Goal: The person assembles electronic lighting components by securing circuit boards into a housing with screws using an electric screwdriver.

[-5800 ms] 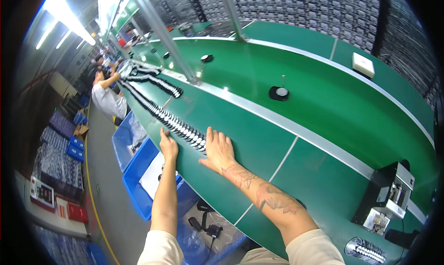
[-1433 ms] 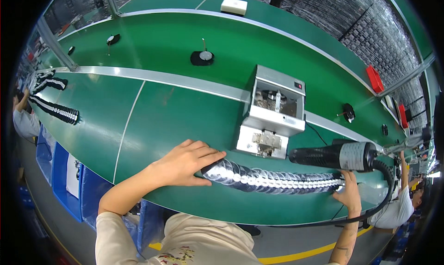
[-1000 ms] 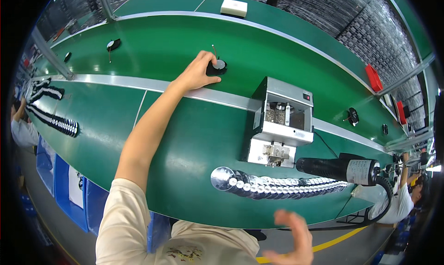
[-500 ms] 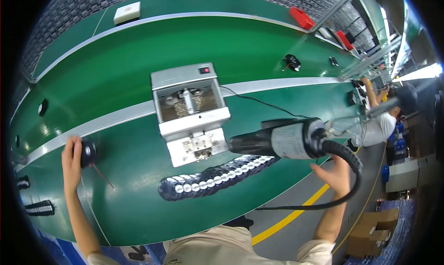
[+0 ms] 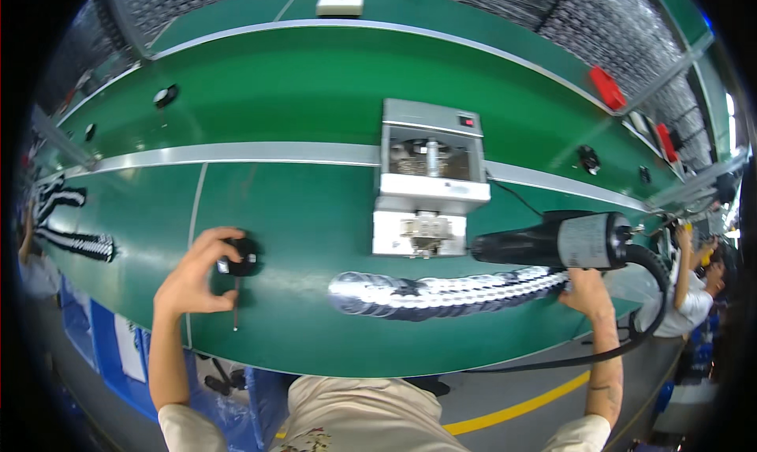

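My left hand (image 5: 197,277) is beside a small black round part (image 5: 241,258) on the green bench, with a thin wire trailing from it. Thumb and fingers are spread around the part's left side. My right hand (image 5: 590,293) is at the right end of a long curved row of overlapping black-and-white round parts (image 5: 426,292). Its fingers curl in on the end part, partly hidden by a black electric screwdriver (image 5: 520,244). Left of the screwdriver's tip stands a grey screw feeder (image 5: 432,193) with small screws in its window.
A thick black cable (image 5: 658,302) loops down from the screwdriver. More rows of parts (image 5: 83,243) lie at the far left. Loose black parts (image 5: 164,96) sit beyond the metal rail (image 5: 276,153). Red trays (image 5: 606,87) and a white block (image 5: 341,4) are farther back. Co-workers (image 5: 694,294) sit at right.
The view has swung left. My left hand has opened around the black part, its thumb now apart from the fingers. My right hand has moved from open beside the bench to the row's right end.
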Available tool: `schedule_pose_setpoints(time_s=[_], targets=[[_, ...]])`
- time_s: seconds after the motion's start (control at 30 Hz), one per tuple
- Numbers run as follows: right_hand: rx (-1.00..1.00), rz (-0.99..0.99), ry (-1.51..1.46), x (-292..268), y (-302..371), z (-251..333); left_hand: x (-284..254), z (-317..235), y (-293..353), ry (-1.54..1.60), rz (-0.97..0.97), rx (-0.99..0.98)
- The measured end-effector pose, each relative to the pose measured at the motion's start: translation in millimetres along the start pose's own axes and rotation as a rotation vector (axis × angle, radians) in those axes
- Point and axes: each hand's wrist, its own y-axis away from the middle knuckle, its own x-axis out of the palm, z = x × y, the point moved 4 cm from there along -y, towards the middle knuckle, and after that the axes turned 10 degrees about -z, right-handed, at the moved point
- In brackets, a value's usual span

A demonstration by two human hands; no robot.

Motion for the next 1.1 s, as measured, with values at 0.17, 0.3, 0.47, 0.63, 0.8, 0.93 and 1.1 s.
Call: schedule_pose_setpoints(time_s=[0.17,0.3,0.47,0.63,0.8,0.93,1.1], targets=[[-0.358,-0.275,0.025,5.7,-9.0,-19.8,2.5,-0.3,17.1,-0.042,0.044,-0.025],[-0.172,-0.421,-0.004,-1.3,19.9,-38.3,-4.1,-9.0,7.4,0.091,0.086,0.047],[-0.193,-0.588,-0.832,-75.4,114.2,78.1,7.6,2.9,14.1,0.041,0.200,-0.052],[-0.716,-0.157,-1.256,-96.9,111.7,222.2,42.7,-53.8,-9.9,0.077,0.118,0.266],[-0.201,-0.901,-1.575,-31.2,62.7,210.1,100.9,-82.2,-15.7,0.168,0.035,0.409],[-0.041,-1.046,-1.484,-45.0,46.0,200.9,120.7,-82.3,-23.7,0.246,0.031,0.455],[0.021,-1.078,-1.477,-48.2,29.1,191.1,127.3,-83.3,-26.3,0.262,-0.008,0.472]])
